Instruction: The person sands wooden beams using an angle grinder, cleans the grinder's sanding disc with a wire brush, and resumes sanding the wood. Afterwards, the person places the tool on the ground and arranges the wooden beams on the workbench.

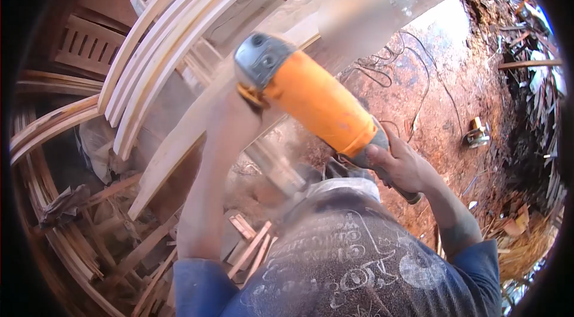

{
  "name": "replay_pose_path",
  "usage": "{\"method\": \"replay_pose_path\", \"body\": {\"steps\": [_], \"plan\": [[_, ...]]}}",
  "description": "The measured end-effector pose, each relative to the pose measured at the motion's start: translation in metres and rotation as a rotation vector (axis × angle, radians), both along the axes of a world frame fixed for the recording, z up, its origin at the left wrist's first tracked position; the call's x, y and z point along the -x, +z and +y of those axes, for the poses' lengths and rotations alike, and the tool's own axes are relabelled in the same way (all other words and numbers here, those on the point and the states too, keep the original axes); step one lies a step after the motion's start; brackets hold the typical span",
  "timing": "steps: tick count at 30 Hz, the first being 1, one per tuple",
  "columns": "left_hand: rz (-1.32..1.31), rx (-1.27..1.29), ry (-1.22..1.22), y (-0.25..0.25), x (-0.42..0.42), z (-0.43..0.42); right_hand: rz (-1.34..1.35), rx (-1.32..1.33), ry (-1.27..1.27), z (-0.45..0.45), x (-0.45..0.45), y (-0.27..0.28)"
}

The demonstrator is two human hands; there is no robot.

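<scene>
We have the orange power tool (323, 102) near the middle of our view, its head towards eleven o'clock and its rear handle towards four. Our right hand (400, 164) wraps round that handle; our left hand (234, 109), at ten, is blurred and partly hidden by the head, so we cannot tell its grip. A curved board (173, 152) runs from eight o'clock up to one, under haze; whether the tool touches it, we cannot tell. To work well, we should follow its curve with light, even passes, steady the head, and mind the loose cord (429, 72) at two o'clock.
</scene>
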State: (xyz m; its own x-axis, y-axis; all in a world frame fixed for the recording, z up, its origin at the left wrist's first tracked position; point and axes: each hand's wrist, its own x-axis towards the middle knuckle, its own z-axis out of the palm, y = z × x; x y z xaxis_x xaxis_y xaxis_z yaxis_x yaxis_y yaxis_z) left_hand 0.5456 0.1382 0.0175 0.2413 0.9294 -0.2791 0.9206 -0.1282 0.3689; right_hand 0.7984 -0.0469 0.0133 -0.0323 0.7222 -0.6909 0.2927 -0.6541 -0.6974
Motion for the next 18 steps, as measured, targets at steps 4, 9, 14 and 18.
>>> {"method": "replay_pose_path", "body": {"steps": [4, 9, 14, 18], "plan": [[0.066, 0.027, -0.101, 0.0, -0.094, 0.026, 0.086, -0.032, -0.169, 0.001, -0.08, -0.005], [0.059, 0.049, -0.198, -0.004, -0.168, 0.049, 0.14, -0.084, -0.24, -0.001, -0.145, -0.017], [0.065, -0.028, -0.286, -0.009, -0.227, 0.064, 0.134, -0.052, -0.345, -0.001, -0.189, -0.018], [-0.007, -0.076, -0.347, -0.014, -0.269, 0.087, 0.093, 0.002, -0.427, 0.005, -0.218, -0.022]]}}
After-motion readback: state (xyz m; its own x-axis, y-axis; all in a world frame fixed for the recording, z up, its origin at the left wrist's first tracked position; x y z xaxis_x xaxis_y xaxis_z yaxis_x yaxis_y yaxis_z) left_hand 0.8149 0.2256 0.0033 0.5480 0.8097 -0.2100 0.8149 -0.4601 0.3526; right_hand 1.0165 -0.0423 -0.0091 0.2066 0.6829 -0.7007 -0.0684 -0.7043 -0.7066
